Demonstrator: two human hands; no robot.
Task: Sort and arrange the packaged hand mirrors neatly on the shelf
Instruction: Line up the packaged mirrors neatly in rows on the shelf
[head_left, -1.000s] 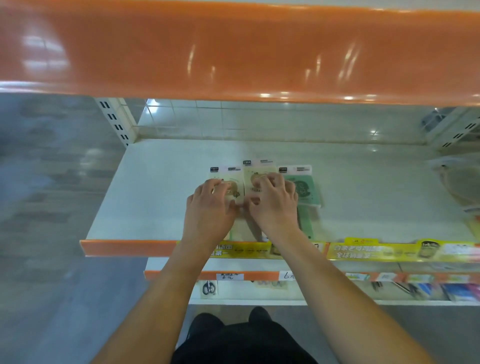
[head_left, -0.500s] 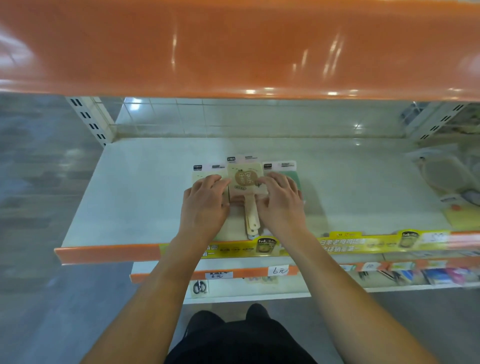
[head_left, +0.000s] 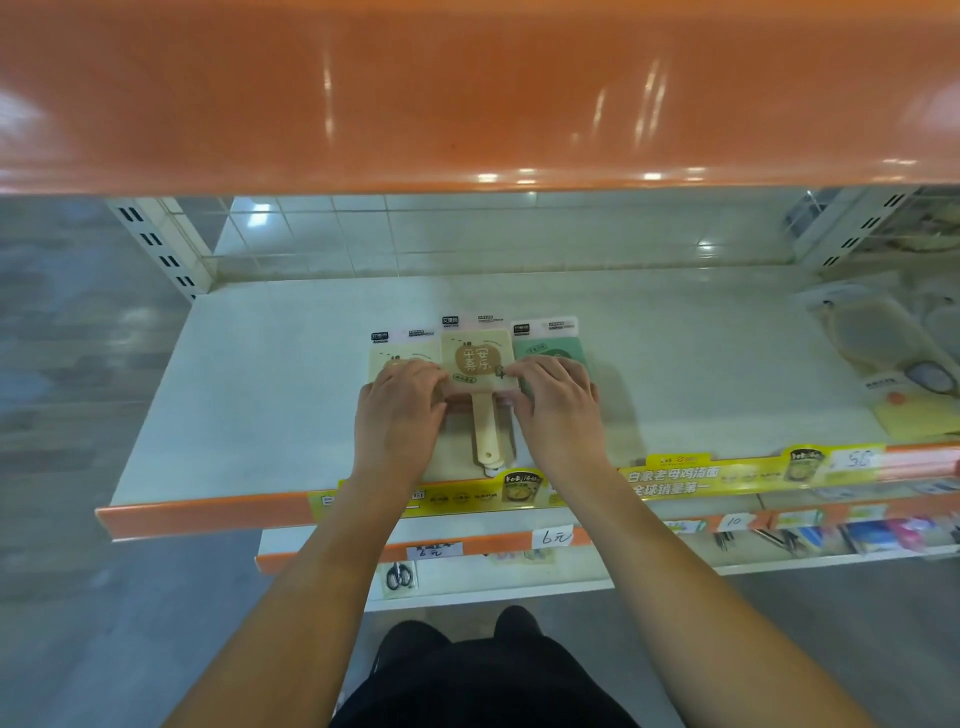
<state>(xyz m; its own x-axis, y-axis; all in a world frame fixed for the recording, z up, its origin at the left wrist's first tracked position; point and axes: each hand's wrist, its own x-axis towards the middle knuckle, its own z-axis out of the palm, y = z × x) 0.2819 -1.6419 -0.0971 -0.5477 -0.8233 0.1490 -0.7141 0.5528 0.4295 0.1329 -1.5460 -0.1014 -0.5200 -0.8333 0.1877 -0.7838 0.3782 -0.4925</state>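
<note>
Closest to you, the yellow noodle-ad strip (head_left: 670, 480) runs along the shelf's orange front lip (head_left: 208, 514), with a handwritten price tag (head_left: 553, 537) on the shelf below.

Your left hand (head_left: 400, 415) lies palm-down on the cream packaged hand mirror (head_left: 400, 353) on the left, fingers curled loosely over its lower edge, fingertips at the middle pack's left side. Your right hand (head_left: 556, 410) mirrors that on the green packaged mirror (head_left: 550, 343), fingertips touching the middle pack's right edge. Whether either hand actually pinches something underneath, can't tell.

Between your hands sits the tan packaged mirror (head_left: 478, 358), face up, its pale handle (head_left: 485, 436) pointing back at you. All three lie side by side mid-shelf on the white shelf board (head_left: 270, 374), header cards away from you.

Compared with half a second ago, not much has changed: hands stayed put, the three packs keep the same row.

Further right, clear-packed oval mirrors (head_left: 872, 338) lie well apart from your row.
</note>
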